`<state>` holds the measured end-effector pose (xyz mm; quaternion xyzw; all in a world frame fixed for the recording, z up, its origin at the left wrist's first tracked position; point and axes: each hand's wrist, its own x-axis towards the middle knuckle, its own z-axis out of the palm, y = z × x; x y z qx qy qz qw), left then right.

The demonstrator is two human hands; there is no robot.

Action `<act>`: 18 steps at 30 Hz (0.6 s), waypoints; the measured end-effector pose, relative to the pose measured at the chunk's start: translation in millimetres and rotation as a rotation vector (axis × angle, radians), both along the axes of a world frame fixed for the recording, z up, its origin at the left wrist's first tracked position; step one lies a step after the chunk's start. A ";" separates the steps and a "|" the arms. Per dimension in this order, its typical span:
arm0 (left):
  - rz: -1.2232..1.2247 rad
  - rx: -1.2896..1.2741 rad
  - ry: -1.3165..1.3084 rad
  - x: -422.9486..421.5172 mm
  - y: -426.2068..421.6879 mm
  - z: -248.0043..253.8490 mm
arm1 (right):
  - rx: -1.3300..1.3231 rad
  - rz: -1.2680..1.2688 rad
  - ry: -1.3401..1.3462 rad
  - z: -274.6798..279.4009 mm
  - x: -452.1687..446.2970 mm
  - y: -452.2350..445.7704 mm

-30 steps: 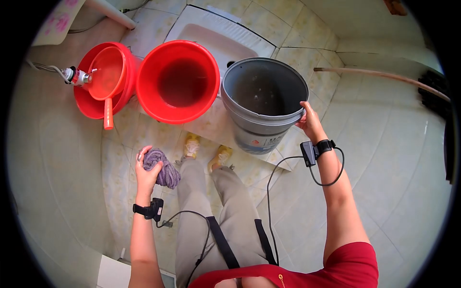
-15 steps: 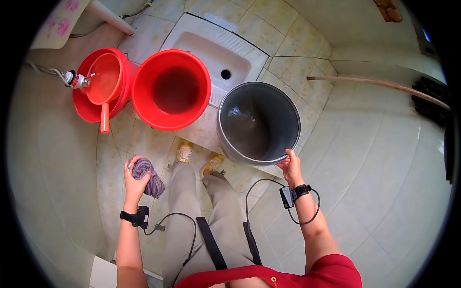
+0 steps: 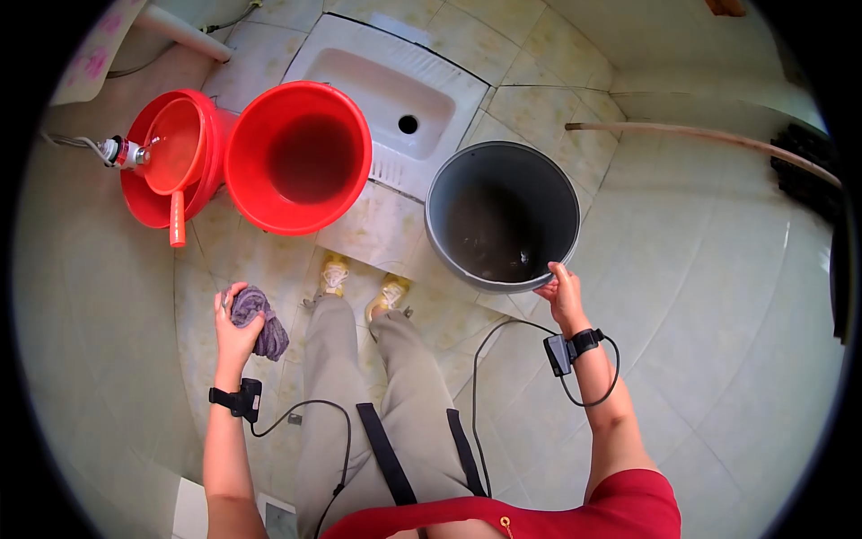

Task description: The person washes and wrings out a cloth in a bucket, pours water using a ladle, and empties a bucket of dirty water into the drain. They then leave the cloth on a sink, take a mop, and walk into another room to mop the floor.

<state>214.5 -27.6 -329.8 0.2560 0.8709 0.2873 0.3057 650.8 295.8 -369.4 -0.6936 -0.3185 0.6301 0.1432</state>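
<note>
My left hand (image 3: 235, 328) is closed around a bundled purple-grey cloth (image 3: 260, 322), held over the floor at the left. The fingers of my right hand (image 3: 564, 295) grip the near right rim of a grey bucket (image 3: 440, 242), which has dark liquid inside. To its left stands a red bucket (image 3: 241, 193) with murky liquid in it. Farther left, a red dipper (image 3: 176, 148) rests on another red bucket (image 3: 132, 199), beside a metal tap (image 3: 135, 155).
Behind the buckets a white squat toilet (image 3: 377, 90) is set in the tiled floor. A long wooden stick (image 3: 682, 134) and a dark brush head (image 3: 802, 166) are at the right. A white pipe (image 3: 184, 34) is at the top left.
The grey bucket has shifted away from the squat toilet's drain hole, which now shows, and tilted differently in my right hand. My left hand still holds the cloth. The view has shifted slightly.
</note>
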 end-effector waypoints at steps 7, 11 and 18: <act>-0.029 0.047 -0.048 3.4 -0.8 -11.2 | 0.120 0.084 -0.164 5.5 -12.2 55.2; -0.038 0.031 -0.050 11.6 0.8 -18.8 | 0.098 0.209 -0.217 6.7 -27.8 86.0; -0.030 0.050 -0.089 0.9 -8.2 -21.1 | 0.068 0.266 -0.286 13.3 -95.8 106.9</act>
